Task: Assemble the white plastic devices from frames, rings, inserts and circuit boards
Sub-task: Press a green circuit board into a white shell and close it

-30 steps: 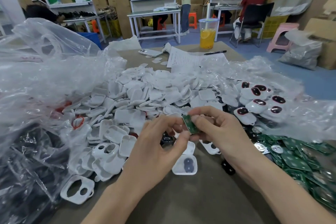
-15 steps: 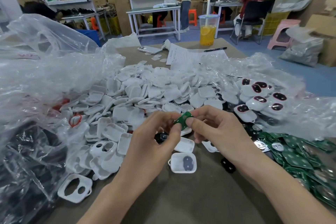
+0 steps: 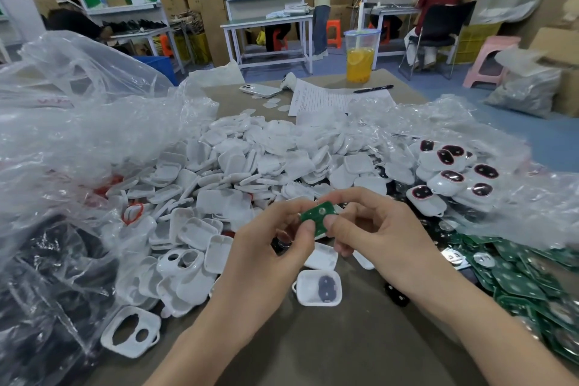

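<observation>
- Fingers (image 3: 308, 229) of the left hand (image 3: 266, 257) and of the right hand (image 3: 385, 235) curled in, pinching one circuit board (image 3: 318, 213) from both sides, up off the counter (image 3: 329, 351); face turned upward, likely for a check of its side before seating.
- Off to the left, clear plastic bag (image 3: 78, 135) slumped open, stock spilling within easy reach; dark contents low down impossible to make out.
- Dead ahead, heap of white shells (image 3: 250, 163), loose and ready for grabbing.
- Over on the right, green boards (image 3: 517, 282) in a pile, cut off at the edge.
- Just behind those, finished devices (image 3: 451, 178) with dark windows, parked apart from the raw stock.
- Near left, lone white frame (image 3: 131, 330), flat on the counter.
- Right under the hands, open shell (image 3: 305, 291), hollow up, dark insert (image 3: 326, 288) already in, probably waiting for that board.
- Tucked behind the left thumb, small black part (image 3: 282, 243), mostly hidden; no telling what.
</observation>
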Available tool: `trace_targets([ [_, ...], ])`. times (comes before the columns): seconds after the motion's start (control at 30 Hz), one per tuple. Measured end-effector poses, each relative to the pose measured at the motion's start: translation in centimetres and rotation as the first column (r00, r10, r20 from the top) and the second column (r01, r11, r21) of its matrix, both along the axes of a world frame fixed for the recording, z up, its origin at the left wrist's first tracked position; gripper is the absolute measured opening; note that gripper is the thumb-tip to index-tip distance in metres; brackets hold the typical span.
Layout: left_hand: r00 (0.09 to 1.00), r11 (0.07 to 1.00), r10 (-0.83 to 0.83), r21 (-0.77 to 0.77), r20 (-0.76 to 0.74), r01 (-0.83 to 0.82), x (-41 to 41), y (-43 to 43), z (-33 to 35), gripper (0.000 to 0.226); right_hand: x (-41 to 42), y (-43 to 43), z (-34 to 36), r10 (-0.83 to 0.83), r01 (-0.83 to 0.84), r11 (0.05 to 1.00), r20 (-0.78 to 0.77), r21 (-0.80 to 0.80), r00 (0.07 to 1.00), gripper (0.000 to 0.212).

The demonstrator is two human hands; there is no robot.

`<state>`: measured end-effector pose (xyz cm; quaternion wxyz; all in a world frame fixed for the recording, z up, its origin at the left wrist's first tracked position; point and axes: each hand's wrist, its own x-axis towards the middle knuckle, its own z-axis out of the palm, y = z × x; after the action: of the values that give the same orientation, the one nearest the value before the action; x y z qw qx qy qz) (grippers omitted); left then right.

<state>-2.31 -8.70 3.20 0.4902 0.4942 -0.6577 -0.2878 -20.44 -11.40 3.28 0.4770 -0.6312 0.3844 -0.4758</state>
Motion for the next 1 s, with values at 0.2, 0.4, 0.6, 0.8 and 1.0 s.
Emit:
trace_targets([
  [0.2, 0.999, 0.999, -0.028, 0.033, -0.037, 0.029, -0.1, 0.2, 0.2, 0.035, -0.2, 0.2, 0.3, 0.022, -0.025, 0.997, 0.047, 0.067, 0.999, 0.021],
  [0.4, 0.998, 0.996, 0.037, -0.077, 0.055, -0.033, -0.1, 0.3, 0.2, 0.033, -0.3, 0.2, 0.5, 0.03, -0.034, 0.997, 0.059, 0.069, 0.998, 0.023],
  [0.6, 0.986, 0.962, 0.102, -0.266, 0.132, -0.064, 0.4, 0.1, -0.1, 0.019, -0.4, 0.2, 0.5, 0.03, -0.038, 0.996, 0.089, 0.082, 0.996, 0.018],
  [0.8, 0.986, 0.953, 0.002, -0.298, 0.164, 0.048, 0.9, -0.1, -0.2, 0.011, -0.6, 0.1, 0.5, -0.012, 0.01, 0.999, 0.032, 0.043, 0.999, 0.028],
  [1.0, 0.982, 0.953, 0.009, -0.301, 0.19, 0.049, 1.0, -0.3, -0.5, 0.015, -0.7, 0.2, 0.8, 0.023, -0.024, 0.999, 0.034, 0.047, 0.999, 0.032],
])
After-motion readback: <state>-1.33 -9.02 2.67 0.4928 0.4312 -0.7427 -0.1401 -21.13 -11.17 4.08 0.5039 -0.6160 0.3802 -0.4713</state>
